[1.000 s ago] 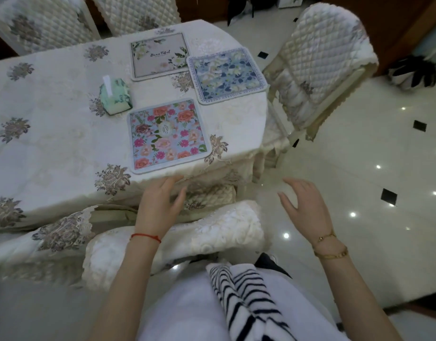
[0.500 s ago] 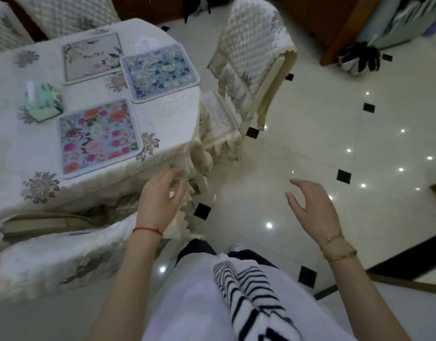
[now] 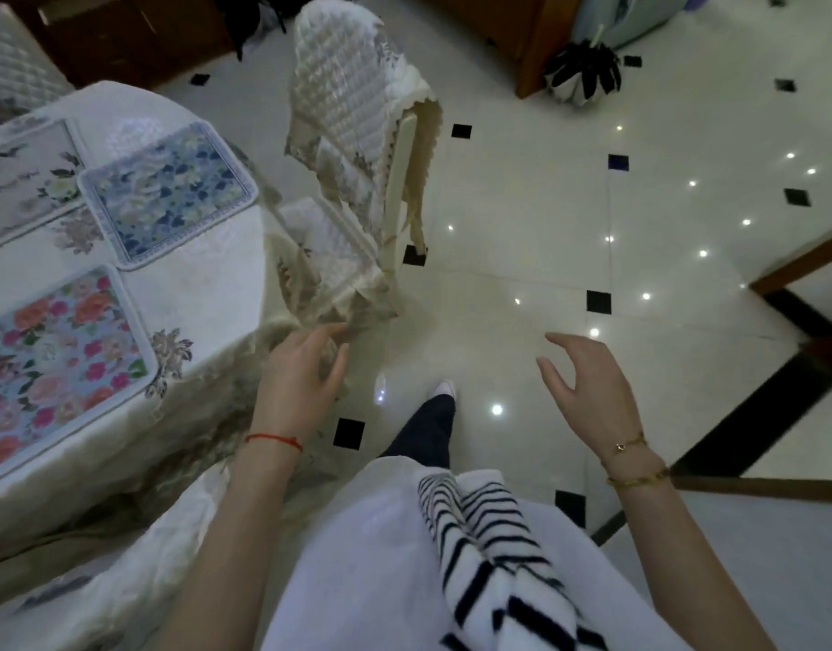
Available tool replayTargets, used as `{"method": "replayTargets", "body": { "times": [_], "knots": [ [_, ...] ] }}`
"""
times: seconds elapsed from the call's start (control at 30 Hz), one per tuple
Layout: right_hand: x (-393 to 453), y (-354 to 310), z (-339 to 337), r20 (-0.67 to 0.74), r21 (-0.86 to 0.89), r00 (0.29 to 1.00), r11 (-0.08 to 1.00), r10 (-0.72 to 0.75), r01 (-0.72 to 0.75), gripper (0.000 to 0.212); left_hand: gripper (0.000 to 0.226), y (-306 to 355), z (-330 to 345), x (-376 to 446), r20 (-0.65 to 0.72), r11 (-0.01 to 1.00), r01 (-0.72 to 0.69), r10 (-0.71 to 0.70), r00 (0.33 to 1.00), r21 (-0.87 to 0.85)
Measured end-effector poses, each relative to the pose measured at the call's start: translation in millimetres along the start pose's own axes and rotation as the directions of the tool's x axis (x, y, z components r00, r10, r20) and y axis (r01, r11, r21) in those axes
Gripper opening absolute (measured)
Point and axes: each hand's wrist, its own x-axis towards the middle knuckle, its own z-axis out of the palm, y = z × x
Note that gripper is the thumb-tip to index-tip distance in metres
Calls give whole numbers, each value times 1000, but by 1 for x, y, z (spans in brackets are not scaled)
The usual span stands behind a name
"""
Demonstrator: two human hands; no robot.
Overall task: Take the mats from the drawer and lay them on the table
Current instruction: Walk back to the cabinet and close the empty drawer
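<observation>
Three mats on the table at left, chair just right of it.

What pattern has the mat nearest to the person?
Pink, red and orange flowers on pale blue, on the nearest mat, in the head view.

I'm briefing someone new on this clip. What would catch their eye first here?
Probably the pink flowered mat at the table's near edge, with a blue flowered mat behind it. Next, the empty left hand and right hand held over the shiny tiled floor, beside a quilted chair.
</observation>
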Motion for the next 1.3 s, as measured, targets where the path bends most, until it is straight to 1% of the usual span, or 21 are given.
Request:
{"method": "replayTargets", "body": {
  "times": [0.17, 0.37, 0.47, 0.57, 0.73, 0.83, 0.97, 1.13, 1.3],
  "knots": [
    [63, 36, -5, -29, -11, 998, 999, 53, -54, 35, 31, 29, 29, 82, 30, 999, -36, 36, 999, -2],
    [172, 74, -29, -62, -17, 994, 995, 94, -95, 35, 30, 75, 58, 204, 76, 998, -65, 67, 995, -28],
    [224, 88, -44, -95, -16, 990, 994, 104, -106, 35, 31, 104, 68, 266, 88, 991, -125, 128, 988, -44],
    [271, 103, -55, -85, 1, 985, 989, 148, -149, 35, 30, 128, 77, 321, 100, 986, -160, 164, 981, -46],
    [349, 135, -68, -69, 5, 981, 983, 183, -183, 36, 31, 158, 95, 408, 105, 986, -165, 166, 980, -24],
    [405, 159, -71, -49, 6, 982, 983, 184, -184, 36, 31, 170, 110, 459, 110, 991, -132, 135, 985, -29],
    [496, 197, -74, -26, 5, 993, 993, 115, -115, 35, 31, 185, 131, 531, 67, 995, -102, 102, 992, -7],
    [627, 231, -92, 36, -42, 999, 999, -29, 31, 35, 30, 210, 152, 607, -32, 998, 36, -37, 999, -42],
    [749, 238, -97, 116, -42, 978, 983, -171, 177, 34, 29, 227, 160, 661, -119, 985, 173, -175, 977, -30]
  ]
}}
